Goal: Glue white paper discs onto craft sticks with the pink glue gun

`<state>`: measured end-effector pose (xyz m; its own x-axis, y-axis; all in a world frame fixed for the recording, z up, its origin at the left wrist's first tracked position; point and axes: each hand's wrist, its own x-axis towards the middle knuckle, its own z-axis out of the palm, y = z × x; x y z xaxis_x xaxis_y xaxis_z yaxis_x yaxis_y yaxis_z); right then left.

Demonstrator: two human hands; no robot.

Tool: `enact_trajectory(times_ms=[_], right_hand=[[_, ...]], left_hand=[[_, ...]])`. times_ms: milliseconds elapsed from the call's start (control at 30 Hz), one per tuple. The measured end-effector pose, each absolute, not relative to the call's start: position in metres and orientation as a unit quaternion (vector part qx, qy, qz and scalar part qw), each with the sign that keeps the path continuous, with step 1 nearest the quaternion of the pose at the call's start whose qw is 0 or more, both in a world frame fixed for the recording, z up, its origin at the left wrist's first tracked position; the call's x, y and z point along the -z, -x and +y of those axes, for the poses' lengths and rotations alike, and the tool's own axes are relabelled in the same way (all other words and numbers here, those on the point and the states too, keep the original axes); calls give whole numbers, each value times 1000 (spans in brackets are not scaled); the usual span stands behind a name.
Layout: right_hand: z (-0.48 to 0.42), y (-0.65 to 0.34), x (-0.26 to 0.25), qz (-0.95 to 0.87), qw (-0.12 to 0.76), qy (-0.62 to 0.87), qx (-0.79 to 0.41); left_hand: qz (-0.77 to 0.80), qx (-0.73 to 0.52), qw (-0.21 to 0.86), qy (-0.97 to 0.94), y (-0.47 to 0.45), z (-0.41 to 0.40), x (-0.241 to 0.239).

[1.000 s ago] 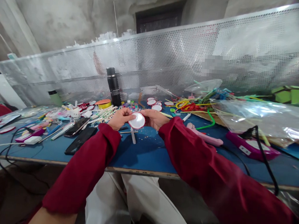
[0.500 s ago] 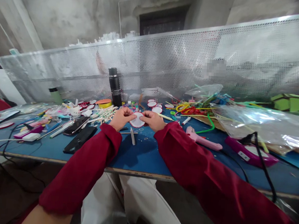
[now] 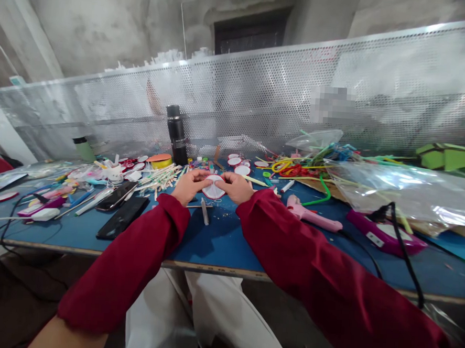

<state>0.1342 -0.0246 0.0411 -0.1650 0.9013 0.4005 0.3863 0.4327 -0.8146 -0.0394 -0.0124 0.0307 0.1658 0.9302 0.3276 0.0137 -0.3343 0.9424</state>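
- Disc (image 3: 214, 191), white with a red rim: held between both hands in front of the person, over the blue surface (image 3: 228, 250).
- Left hand (image 3: 189, 186): closed on the disc's left edge, thumb on the white face, as one second ago.
- Right hand (image 3: 237, 188): pinching the right edge, thumb likewise on the face. One second ago its fingers lay along the rim and no thumb showed on the face.
- Thumb tips: nearer each other than half a second ago, at the disc's upper part.
- Slim pale tube (image 3: 205, 212): lying just below the disc in the view, unmoved.
- Pink glue gun (image 3: 312, 214): at rest right of the hands, likewise unmoved.
- Black bottle (image 3: 176, 136): upright beyond the left hand, unchanged.
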Motion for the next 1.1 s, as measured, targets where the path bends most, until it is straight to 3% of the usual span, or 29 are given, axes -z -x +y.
enact_trajectory(times_ms=[133, 467, 1100], right_hand=[[-21, -132, -34, -713, 470, 467, -230], [-4, -130, -21, -711, 499, 395, -298], [-7, -126, -17, -709, 508, 419, -251]], left_hand=[[385, -522, 472, -597, 39, -11, -27], [410, -524, 452, -594, 39, -11, -28], [406, -507, 465, -602, 40, -10, -27]])
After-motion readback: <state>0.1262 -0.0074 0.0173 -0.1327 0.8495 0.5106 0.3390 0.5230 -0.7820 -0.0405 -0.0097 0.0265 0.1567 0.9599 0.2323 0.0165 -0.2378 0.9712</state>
